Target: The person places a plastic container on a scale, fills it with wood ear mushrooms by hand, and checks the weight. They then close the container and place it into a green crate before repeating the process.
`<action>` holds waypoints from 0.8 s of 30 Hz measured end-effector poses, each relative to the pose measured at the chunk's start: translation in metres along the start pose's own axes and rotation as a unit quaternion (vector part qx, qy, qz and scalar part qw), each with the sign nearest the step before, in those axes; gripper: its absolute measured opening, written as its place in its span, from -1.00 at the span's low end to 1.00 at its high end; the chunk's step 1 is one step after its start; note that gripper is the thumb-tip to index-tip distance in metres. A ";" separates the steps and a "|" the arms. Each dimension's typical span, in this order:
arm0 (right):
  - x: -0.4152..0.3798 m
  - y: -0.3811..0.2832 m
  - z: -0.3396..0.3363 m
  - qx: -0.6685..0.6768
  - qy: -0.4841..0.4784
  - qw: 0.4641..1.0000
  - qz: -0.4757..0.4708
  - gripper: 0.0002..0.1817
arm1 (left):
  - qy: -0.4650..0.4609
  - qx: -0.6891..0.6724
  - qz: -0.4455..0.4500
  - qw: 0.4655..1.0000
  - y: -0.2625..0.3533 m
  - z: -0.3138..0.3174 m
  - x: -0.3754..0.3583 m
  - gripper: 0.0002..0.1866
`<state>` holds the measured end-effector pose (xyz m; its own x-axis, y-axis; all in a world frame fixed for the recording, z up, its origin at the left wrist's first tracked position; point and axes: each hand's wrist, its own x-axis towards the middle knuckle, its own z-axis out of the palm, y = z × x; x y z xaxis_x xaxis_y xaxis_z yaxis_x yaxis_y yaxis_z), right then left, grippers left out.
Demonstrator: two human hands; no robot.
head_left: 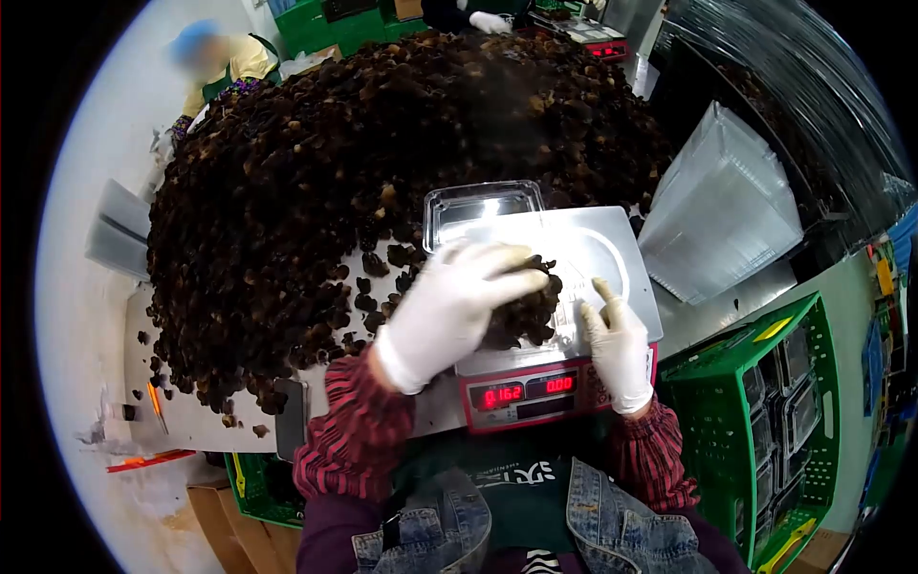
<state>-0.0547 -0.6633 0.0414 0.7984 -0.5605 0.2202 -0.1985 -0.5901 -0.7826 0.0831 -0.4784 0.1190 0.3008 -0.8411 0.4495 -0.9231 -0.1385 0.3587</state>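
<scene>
Head view, single entry. Scale with red digits lit, standing at the near table edge directly before the person. On its platform: a clear plastic container, partly filled with dark dried fungus pieces.

Left hand, white-gloved, closed loosely around a clump of the fungus pieces, held over the near left part of the container. Right hand, white-gloved, fingers extended and flat, resting against the container's right rim and gripping nothing.

Behind the scale: a second clear container, empty, touching the large heap of the same fungus that covers most of the table. Loose pieces lie scattered on the table surface at the heap's near edge. To the right: a stack of clear trays; below it, a green crate holding lidded packs. Far left: another person at the table's far corner; further gloved hands at the top edge, not the wearer's.

Risks, as judged: pieces slipping from the loose left grip and landing on the platform outside the container would falsify the reading; pressure from the right hand on the rim would do likewise; the heap's edge could shed pieces onto the scale.
</scene>
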 end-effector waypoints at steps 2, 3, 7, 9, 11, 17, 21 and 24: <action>-0.001 0.009 -0.006 0.024 0.024 0.999 0.011 -0.61 | 0.107 -0.065 -0.057 0.991 -0.003 -0.014 -0.011 -0.63; -0.001 0.010 -0.009 0.040 0.027 0.999 0.024 -0.62 | 0.128 -0.090 -0.114 0.981 -0.009 -0.017 -0.020 -0.67; -0.003 0.006 -0.018 0.094 0.037 0.993 0.058 -0.66 | 0.187 -0.090 -0.249 0.946 -0.047 -0.016 -0.046 -0.78; -0.003 0.002 -0.020 0.119 0.038 0.989 0.082 -0.67 | 0.201 -0.093 -0.287 0.932 -0.067 -0.007 -0.051 -0.78; -0.003 -0.003 -0.022 0.117 0.029 0.988 0.100 -0.69 | 0.204 -0.109 -0.316 0.920 -0.090 0.007 -0.054 -0.73; -0.005 -0.002 -0.018 0.090 0.017 0.992 0.087 -0.66 | 0.107 -0.285 -0.380 0.873 -0.135 0.045 -0.023 -0.41; -0.007 -0.007 -0.025 0.123 0.002 0.990 0.073 -0.56 | 0.328 -0.440 -0.289 0.785 -0.090 0.030 -0.010 -0.46; -0.015 0.020 -0.013 0.348 -0.029 0.937 0.025 -0.44 | 0.224 -0.248 -0.059 0.941 -0.072 0.019 -0.063 -0.48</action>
<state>-0.0784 -0.6747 0.0300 0.8315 -0.5330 0.1566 0.1656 -0.0313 -0.9857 0.1261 -0.4252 0.0487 0.5675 -0.5154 0.6421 -0.6846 0.1378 0.7157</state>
